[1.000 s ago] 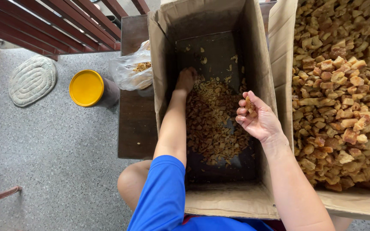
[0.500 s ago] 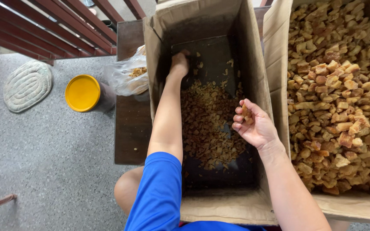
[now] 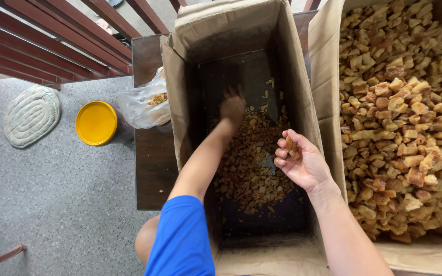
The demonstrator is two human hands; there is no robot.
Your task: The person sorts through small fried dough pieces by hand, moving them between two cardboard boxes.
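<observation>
Hands in a tall cardboard box (image 3: 303,76) of small brown chunks.

Left hand (image 3: 233,106) deep inside, reaching down onto the chunks (image 3: 246,163) heaped on the dark box floor, fingers spread apart on the pile. Right hand (image 3: 303,162) raised near the box's right wall, palm up, fingers curled together around one pale brown piece (image 3: 291,147). Second open box (image 3: 323,66) of larger chunks just beside on the right. Clear bag (image 3: 141,105) on dark desk (image 3: 154,163), yellow lid (image 3: 96,122) and oval mat (image 3: 30,115) on the floor.
</observation>
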